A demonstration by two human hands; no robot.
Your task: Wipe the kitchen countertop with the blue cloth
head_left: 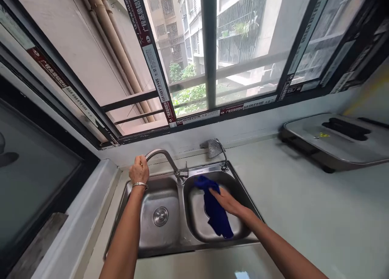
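Note:
A curved metal faucet [165, 154] rises behind the double sink, its spout swung over to the left. Wrapped around the spout's end is my left hand [139, 171], with a bracelet at the wrist. My right hand [226, 201] grips a dark blue cloth [217, 214], which hangs down over the right basin [197, 226]. Its fingers are partly hidden by the cloth. Below my left hand lies the left basin [153, 234], with a round drain strainer [160, 216] in its floor. I see no water running from the spout.
A large electric pan with a glass lid [322, 135] stands on the counter [304, 202] to the right. Behind the sink, a grey wrapped piece [214, 148] sits by a small dispenser [225, 165]. Dark-framed windows [209, 68] run along the back; a low ledge [91, 214] borders the left.

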